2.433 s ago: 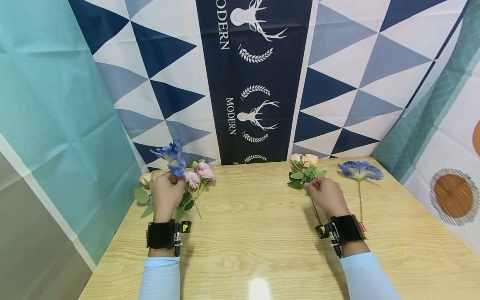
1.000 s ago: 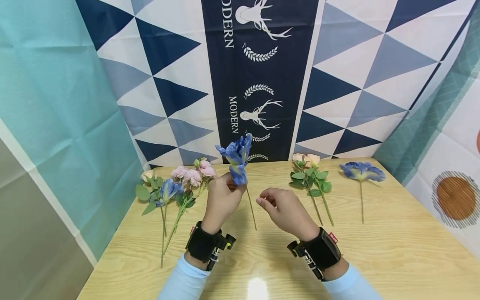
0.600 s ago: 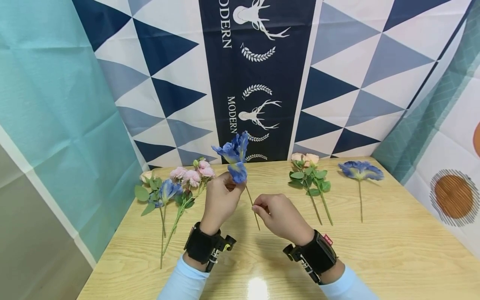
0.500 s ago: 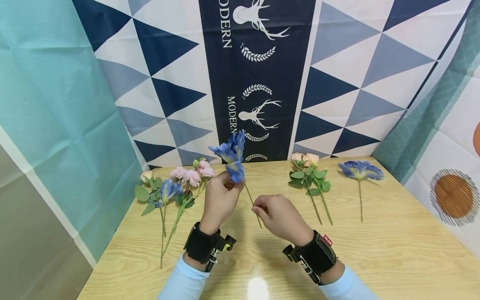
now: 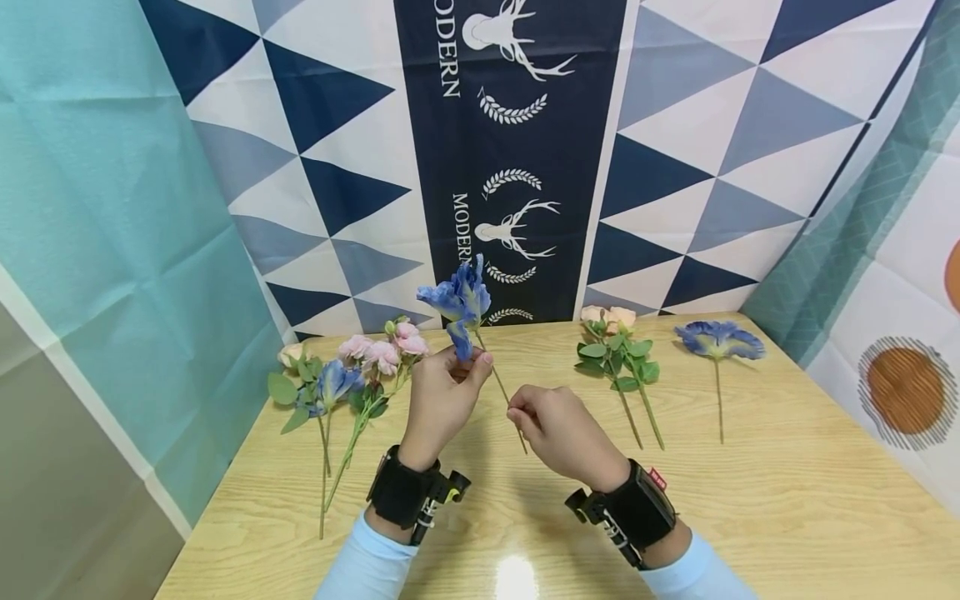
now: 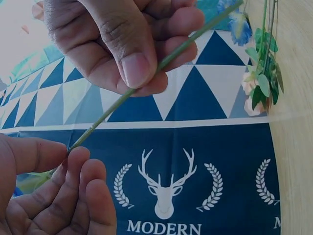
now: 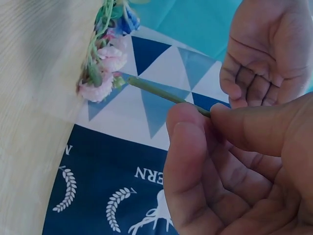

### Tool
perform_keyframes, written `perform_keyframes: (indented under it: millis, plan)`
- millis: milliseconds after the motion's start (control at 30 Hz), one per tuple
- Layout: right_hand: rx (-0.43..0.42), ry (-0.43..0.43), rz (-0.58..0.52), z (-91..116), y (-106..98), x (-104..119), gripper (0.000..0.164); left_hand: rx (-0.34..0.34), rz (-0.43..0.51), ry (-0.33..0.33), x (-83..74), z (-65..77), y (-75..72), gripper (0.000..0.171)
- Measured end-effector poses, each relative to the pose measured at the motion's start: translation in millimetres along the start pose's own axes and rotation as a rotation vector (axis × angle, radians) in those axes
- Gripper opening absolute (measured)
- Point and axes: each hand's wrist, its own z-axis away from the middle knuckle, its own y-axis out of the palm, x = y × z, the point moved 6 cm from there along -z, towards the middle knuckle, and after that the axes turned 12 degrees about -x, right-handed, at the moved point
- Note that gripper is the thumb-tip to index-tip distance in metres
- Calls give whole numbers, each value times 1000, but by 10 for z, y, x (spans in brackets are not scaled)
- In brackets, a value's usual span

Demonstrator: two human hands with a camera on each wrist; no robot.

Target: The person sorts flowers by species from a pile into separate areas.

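A blue artificial iris (image 5: pixel 459 302) is held up over the middle of the table, bloom toward the back left and stem slanting down to the right. My left hand (image 5: pixel 444 398) pinches its stem just below the bloom between thumb and forefinger. Lower on the same stem, my right hand (image 5: pixel 561 433) grips it with thumb and fingertips. The green stem (image 6: pixel 110 111) runs between both hands in the left wrist view. Its cut end (image 7: pixel 142 85) sticks out past the right fingertips in the right wrist view. Most of the bloom is outside both wrist views.
At the table's left lie pink flowers (image 5: pixel 381 354), another blue iris (image 5: pixel 337 382) and a pale rose (image 5: pixel 291 354). Peach roses (image 5: pixel 618 320) and a third blue iris (image 5: pixel 718 340) lie at the right. A patterned cloth (image 5: pixel 517 150) hangs behind the wooden table (image 5: pixel 480 533).
The left hand has brought the iris from the left group to the middle. The right hand has left the peach roses and taken the stem. Lately the bloom has turned and tipped slightly left.
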Motion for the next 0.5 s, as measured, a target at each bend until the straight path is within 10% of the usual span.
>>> perform_keyframes:
  millis: [500]
  plan:
    - [-61,72,34,-42,-291,-84,7,-24,-192,46,115,-164,-361,14]
